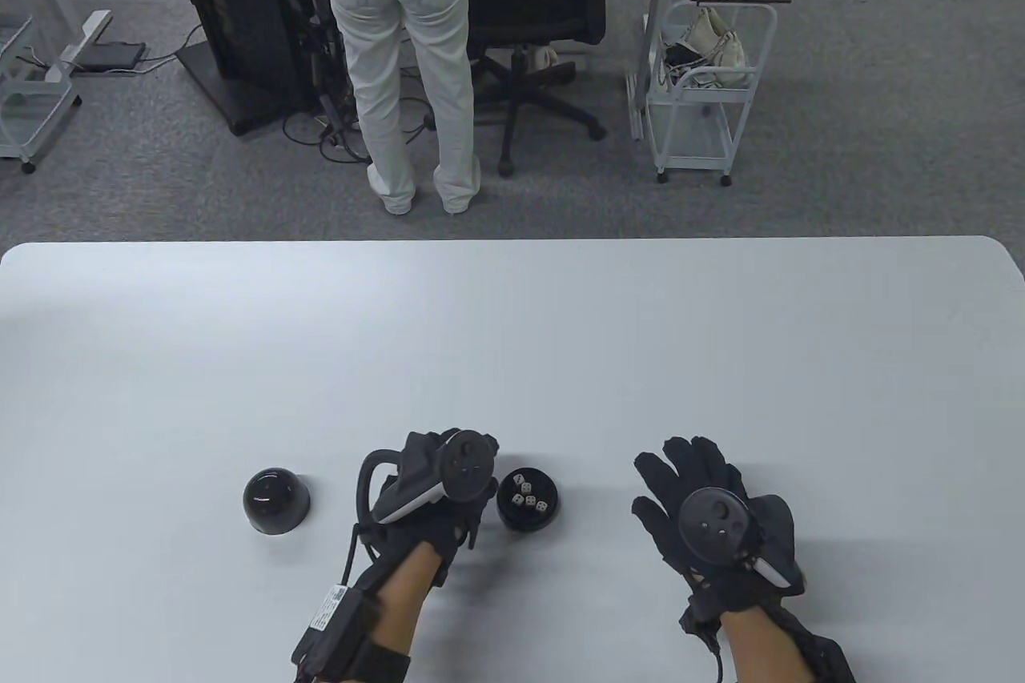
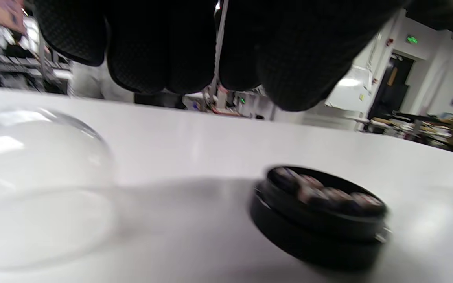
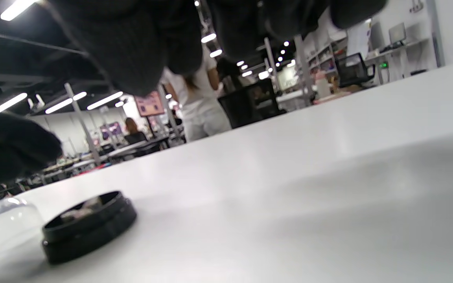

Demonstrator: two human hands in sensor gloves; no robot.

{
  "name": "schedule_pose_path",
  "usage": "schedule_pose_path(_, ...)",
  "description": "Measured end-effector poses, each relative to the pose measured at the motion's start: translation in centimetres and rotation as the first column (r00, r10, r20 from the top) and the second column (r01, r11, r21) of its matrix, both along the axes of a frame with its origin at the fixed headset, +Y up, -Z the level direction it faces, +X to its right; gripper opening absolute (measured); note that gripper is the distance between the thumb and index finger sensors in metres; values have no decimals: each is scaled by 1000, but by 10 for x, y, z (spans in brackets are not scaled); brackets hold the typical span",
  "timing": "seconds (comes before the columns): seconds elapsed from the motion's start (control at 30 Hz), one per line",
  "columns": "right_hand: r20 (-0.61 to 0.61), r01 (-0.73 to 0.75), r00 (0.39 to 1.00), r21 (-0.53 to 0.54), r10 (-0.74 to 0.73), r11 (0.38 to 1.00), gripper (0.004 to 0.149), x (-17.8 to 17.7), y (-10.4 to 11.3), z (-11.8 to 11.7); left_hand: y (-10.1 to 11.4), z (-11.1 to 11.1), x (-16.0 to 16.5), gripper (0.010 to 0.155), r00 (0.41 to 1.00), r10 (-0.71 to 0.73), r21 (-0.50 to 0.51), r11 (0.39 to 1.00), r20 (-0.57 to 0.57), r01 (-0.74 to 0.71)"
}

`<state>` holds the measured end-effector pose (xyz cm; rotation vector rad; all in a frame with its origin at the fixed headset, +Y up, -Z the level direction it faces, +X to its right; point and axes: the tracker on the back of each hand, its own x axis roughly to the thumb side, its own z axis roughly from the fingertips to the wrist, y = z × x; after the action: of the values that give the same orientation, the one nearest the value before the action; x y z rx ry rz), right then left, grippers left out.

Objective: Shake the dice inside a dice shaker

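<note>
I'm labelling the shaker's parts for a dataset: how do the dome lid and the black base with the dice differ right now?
The dome lid is see-through and rounded, as the left wrist view shows; the black base is opaque, low and flat-rimmed. The lid holds nothing visible, while the base carries the white dice. The lid sits to the left of the left hand; the base sits just right of it. Both rest on the white table, apart, gripped by neither hand.

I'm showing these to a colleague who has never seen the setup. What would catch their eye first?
Probably the two black-gloved hands at the table's near edge, the left hand and the right hand, neither holding anything. Between them sits an open black tray with white dice in it, just right of the left hand. The dome lid stands apart, further left.
</note>
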<state>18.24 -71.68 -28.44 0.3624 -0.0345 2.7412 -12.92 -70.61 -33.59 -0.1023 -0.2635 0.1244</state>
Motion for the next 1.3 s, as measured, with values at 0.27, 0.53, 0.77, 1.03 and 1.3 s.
schedule_pose_path(0.27, 0, -12, 1000, -10, 12, 1000, 54, -2, -2, 0, -28, 3, -58, 78, 974, 108, -61, 991, -200, -123)
schedule_pose_path(0.53, 9, -23, 1000, -34, 23, 999, 54, -2, -4, -2, -57, -6, -71, 84, 967, 105, -203, 967, -233, -154)
schedule_pose_path(0.77, 15, -32, 999, -42, 32, 999, 54, -3, -4, -2, -57, -8, -59, 81, 976, 55, -152, 984, -210, -88)
schedule_pose_path(1.03, 17, -29, 999, -39, 29, 999, 54, -4, -4, -2, -33, 6, -23, 83, 964, 261, -14, 965, -52, -262)
schedule_pose_path(1.3, 19, -18, 1000, -22, 19, 1000, 54, -3, -1, -1, -27, 12, 44, 83, 977, 178, -44, 984, 114, -174)
